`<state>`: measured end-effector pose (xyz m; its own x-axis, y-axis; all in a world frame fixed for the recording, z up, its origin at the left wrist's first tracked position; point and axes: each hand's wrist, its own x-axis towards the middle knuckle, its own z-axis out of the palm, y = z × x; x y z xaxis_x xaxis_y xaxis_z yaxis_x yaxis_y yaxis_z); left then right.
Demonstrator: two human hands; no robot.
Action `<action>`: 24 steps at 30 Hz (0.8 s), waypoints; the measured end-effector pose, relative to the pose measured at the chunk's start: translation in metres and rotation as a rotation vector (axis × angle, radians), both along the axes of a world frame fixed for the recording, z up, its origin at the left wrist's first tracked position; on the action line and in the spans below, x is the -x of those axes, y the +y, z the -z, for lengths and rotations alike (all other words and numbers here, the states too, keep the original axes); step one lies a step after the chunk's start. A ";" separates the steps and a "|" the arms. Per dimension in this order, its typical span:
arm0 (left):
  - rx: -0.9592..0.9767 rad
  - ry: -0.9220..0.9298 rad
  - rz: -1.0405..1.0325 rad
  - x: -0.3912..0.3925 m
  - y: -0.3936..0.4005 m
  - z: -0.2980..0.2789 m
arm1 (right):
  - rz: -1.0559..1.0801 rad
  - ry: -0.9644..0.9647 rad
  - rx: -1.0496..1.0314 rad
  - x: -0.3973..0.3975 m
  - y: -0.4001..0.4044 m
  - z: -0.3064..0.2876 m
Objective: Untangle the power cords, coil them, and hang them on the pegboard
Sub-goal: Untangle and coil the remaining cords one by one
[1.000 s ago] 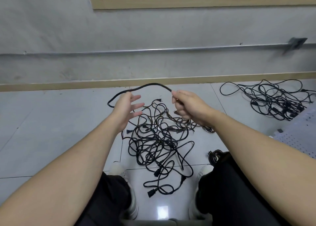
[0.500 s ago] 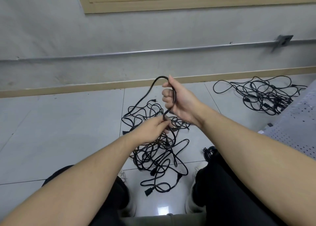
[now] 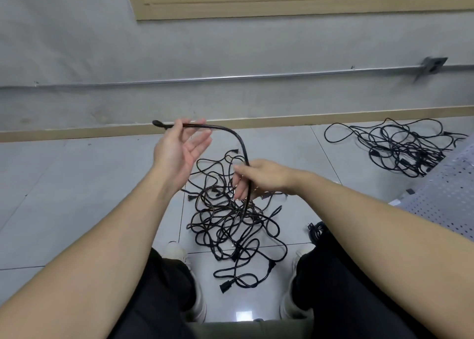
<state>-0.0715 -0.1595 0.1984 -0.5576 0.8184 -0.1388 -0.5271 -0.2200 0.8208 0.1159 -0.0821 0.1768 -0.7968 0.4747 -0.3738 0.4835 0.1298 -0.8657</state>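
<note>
Cords lie in two black heaps on the pale tiled floor [image 3: 77, 184]. The nearer tangle [image 3: 230, 218] sits between the person's two light shoes, loops piled over one another, with a plug [image 3: 225, 288] at its near edge. A second tangle [image 3: 400, 146] lies well apart to the right, near the skirting of the grey wall [image 3: 230, 51].

One power cord [image 3: 232, 133] is lifted out of the nearer tangle. The left hand [image 3: 180, 150] is raised, palm turned up, fingers spread and loosely curled; the cord passes behind the fingertips, seemingly nipped between thumb and forefinger, and its end pokes out to the left of the hand. From there it runs right, bends down, and passes into the right hand [image 3: 259, 178], which is lower, above the tangle, back of the hand up, fingers curled around the cord. Below that hand the cord drops into the heap.

At the right edge a white perforated pegboard [image 3: 446, 197] lies tilted beside the person's right knee; no cord hangs on it. A small dark coil [image 3: 316, 232] rests on the floor just beside the right shoe, partly hidden by the trouser leg.
</note>
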 end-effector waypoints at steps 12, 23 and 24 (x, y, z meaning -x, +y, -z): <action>0.470 1.096 0.926 -0.030 -0.033 0.038 | 0.453 0.439 0.385 0.029 -0.003 -0.023; 0.162 0.143 0.210 -0.012 -0.019 0.001 | -0.251 -0.210 -0.363 -0.002 0.010 0.013; 0.131 0.096 0.160 -0.010 -0.019 0.000 | -0.190 -0.205 -0.389 -0.002 0.012 0.011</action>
<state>-0.0613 -0.1780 0.1984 -0.4382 0.8757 -0.2028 -0.4651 -0.0278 0.8848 0.1178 -0.0703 0.1656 -0.8115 0.4638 -0.3555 0.5754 0.5278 -0.6248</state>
